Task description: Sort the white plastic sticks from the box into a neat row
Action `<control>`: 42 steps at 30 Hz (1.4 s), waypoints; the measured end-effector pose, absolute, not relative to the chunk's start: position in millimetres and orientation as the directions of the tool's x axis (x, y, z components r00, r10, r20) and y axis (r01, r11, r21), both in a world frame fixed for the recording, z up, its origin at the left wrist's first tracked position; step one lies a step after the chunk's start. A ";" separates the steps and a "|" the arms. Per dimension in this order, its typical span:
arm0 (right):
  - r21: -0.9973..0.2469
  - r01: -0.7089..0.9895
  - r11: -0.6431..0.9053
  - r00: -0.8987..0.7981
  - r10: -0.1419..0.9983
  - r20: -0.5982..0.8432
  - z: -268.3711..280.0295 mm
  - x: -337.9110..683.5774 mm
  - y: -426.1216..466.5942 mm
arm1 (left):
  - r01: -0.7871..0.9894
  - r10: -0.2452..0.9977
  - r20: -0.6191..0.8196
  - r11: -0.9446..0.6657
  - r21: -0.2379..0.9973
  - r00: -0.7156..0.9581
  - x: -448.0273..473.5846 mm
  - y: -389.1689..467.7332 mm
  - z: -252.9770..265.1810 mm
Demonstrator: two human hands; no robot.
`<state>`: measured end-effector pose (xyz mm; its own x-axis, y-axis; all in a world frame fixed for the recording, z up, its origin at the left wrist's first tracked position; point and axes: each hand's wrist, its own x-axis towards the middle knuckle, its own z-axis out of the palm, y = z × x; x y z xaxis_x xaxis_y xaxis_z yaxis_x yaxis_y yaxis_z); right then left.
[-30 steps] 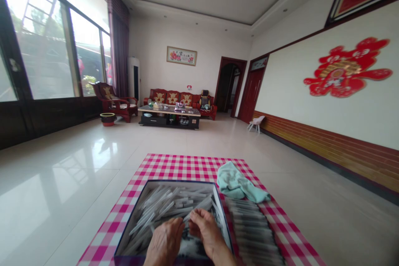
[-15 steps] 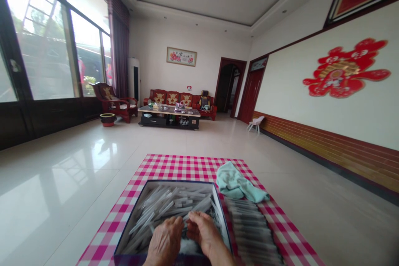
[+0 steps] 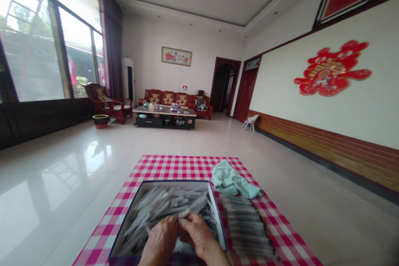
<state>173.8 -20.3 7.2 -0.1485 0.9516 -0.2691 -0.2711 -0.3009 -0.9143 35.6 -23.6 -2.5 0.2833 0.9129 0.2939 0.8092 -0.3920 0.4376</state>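
My left hand and my right hand meet over the near part of a shallow dark-blue-edged box. Inside lie many slim translucent plastic tubes, heaped at different angles. A translucent tube shows at the fingertips of my right hand, which pinches it. The fingers of my left hand are closed close beside it; what they hold is hidden. Right of the box, a row of slim grey and dark pen-like sticks lies side by side, blurred.
A pale green cloth lies crumpled at the row's far end. Everything rests on a table with a pink-and-white checked cover. Across the tiled floor are a low coffee table, a red wooden sofa and a small chair.
My hands have drawn closer, fingertips now meeting, and the tube between them shows more clearly. The whole view has shifted slightly, so the room and box appear further left.
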 end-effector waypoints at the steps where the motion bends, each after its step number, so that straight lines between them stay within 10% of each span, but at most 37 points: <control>1: -0.910 -0.295 -0.291 -0.140 0.955 -0.260 6.2 173.6 -18.9 | 0.807 0.904 0.320 -0.404 0.430 0.282 34.8 -21.0 -7.8; 13: -0.798 -0.548 0.252 0.395 0.918 0.019 59.3 244.4 -4.1 | 0.824 0.784 0.588 -0.460 0.331 0.201 32.0 -5.4 -33.8; 18: -0.959 0.085 0.271 0.361 0.888 0.283 77.5 317.1 -28.4 | 0.836 0.764 0.605 -0.469 0.285 0.222 30.1 -2.8 -38.4; 24: -0.541 0.793 0.280 -0.057 0.918 0.392 30.8 365.6 -57.6 | 0.831 0.718 0.659 -0.494 0.257 0.223 29.7 -2.3 -43.3; 30: -0.338 0.917 0.212 -0.111 0.949 0.294 -1.3 374.5 -65.9 | 0.830 0.682 0.698 -0.506 0.233 0.220 28.0 -1.1 -48.2; 42: -0.377 0.888 0.263 -0.113 0.920 0.376 -8.0 374.8 -61.8 | 0.844 0.757 0.653 -0.336 0.417 -0.021 26.6 -5.6 -29.1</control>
<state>374.8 -61.8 -8.0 -0.1126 0.9199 0.3757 0.8883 0.2626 -0.3768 26.6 -5.6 -29.1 -0.0210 0.7573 0.6528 0.8441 -0.3365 0.4175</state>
